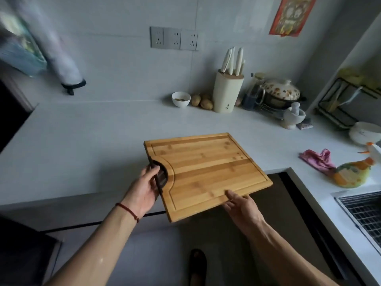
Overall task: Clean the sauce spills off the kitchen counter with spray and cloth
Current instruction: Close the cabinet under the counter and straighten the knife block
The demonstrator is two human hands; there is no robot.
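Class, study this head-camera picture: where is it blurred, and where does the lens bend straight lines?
Head view: the hanging bag at upper left is smeared by blur; the cutting board is sharp; the counter edges bow near the frame's sides, a wide-angle effect.

Both hands, left [144, 188] and right [240, 205], hold a wooden cutting board [208, 172] over the white counter's [82, 141] edge.

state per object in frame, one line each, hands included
cutting board: held by both hands, tilted, near end past the counter edge
left hand: grips the board's dark corner handle
right hand: holds the board's near edge, thumb on top
pink cloth: crumpled on the counter, untouched
spray bottle: lying on its side by the sink
knife block: upright, knives in
white bowl: upright by the wall
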